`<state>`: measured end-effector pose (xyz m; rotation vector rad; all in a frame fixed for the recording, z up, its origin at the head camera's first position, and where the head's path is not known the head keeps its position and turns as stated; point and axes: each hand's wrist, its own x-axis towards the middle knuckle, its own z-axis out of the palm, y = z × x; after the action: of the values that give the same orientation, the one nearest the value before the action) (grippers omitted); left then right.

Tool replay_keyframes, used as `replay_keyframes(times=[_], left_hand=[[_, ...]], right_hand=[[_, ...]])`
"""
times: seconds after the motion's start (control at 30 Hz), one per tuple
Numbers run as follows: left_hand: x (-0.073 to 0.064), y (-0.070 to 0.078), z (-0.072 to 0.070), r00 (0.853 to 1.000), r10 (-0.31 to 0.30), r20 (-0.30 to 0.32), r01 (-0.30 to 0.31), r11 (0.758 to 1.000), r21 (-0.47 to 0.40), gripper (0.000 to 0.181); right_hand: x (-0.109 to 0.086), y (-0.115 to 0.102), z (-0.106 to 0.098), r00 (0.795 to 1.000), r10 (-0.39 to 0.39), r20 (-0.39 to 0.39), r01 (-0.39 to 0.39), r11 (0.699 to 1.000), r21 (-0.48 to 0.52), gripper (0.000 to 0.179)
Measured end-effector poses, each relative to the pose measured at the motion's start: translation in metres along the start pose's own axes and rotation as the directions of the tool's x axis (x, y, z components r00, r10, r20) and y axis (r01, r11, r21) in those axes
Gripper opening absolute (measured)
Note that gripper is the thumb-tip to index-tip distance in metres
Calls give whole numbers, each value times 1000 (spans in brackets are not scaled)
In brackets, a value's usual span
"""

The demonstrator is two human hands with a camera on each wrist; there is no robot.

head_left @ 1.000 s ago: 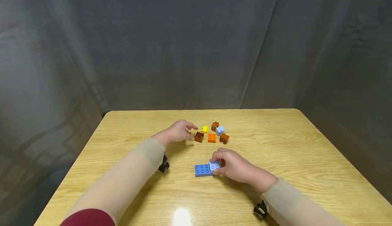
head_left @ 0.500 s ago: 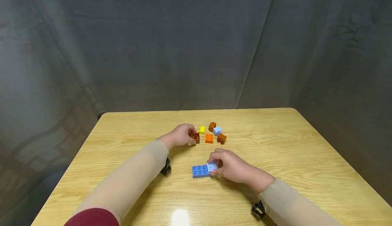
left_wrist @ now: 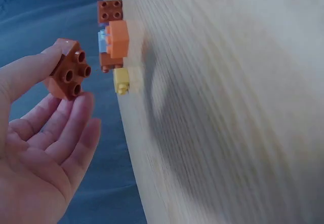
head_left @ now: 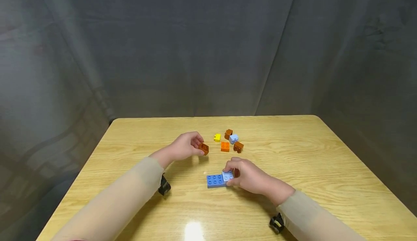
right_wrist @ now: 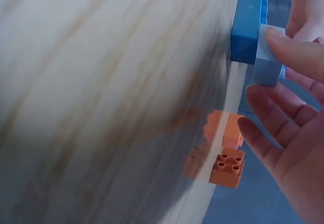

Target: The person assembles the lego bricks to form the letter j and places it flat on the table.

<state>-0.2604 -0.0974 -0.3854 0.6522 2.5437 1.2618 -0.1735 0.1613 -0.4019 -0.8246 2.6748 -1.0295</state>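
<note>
My left hand [head_left: 185, 146] pinches a brown toy brick [head_left: 203, 148] between thumb and fingers, left of the loose bricks. In the left wrist view the four-stud face of that brown brick [left_wrist: 73, 72] is turned toward the table side. My right hand [head_left: 249, 176] grips a light blue brick [head_left: 227, 176] that sits on the right end of a long blue brick [head_left: 215, 180]. Seen from the right wrist, the thumb lies on the light blue brick [right_wrist: 268, 57], which overhangs the end of the blue brick [right_wrist: 246, 26].
Beyond my hands lie an orange brick [head_left: 225, 146], a yellow brick [head_left: 217, 137], another light blue brick [head_left: 234, 138] and two brown bricks, one brown brick [head_left: 238, 147] on the right. The wooden table [head_left: 293, 154] ends at a grey curtain [head_left: 195, 52].
My left hand reached the leftmost brown brick, took hold of it and drew it slightly left, tilting it. The right hand stays on the light blue brick.
</note>
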Motion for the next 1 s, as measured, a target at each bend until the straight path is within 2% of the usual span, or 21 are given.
replay_keyframes(times=[0.13, 0.27, 0.43, 0.57, 0.67, 0.8, 0.87, 1.0], left_hand=[[-14, -1, -4, 1000, 20, -2, -20, 995, -99, 31], [-29, -1, -7, 998, 60, -2, -59, 983, -173, 36], [-44, 0, -4, 996, 85, -1, -84, 980, -179, 37], [-49, 3, 2, 996, 84, -10, -85, 980, -178, 38], [-51, 7, 9, 996, 92, -23, -94, 988, -126, 36], [-55, 14, 19, 990, 139, -1, -138, 989, 42, 35], [-57, 16, 23, 985, 169, 37, -172, 976, 130, 36], [-60, 19, 31, 973, 203, 112, -225, 942, 248, 39]], right_hand=[[1, 2, 0, 1000, -2, -6, 2, 1000, 17, 24], [2, 3, -1, 1000, -12, -22, 13, 1000, 28, 24], [3, 4, -2, 1000, -16, -23, 17, 999, 31, 24], [3, 5, -3, 1000, -15, -19, 16, 999, 30, 24], [2, 5, -4, 1000, -22, -22, 23, 999, 27, 24], [2, 6, -4, 999, -25, -23, 25, 999, 24, 23], [2, 6, -4, 999, -25, -21, 25, 999, 21, 23], [2, 5, -4, 999, -29, -22, 29, 999, 13, 23]])
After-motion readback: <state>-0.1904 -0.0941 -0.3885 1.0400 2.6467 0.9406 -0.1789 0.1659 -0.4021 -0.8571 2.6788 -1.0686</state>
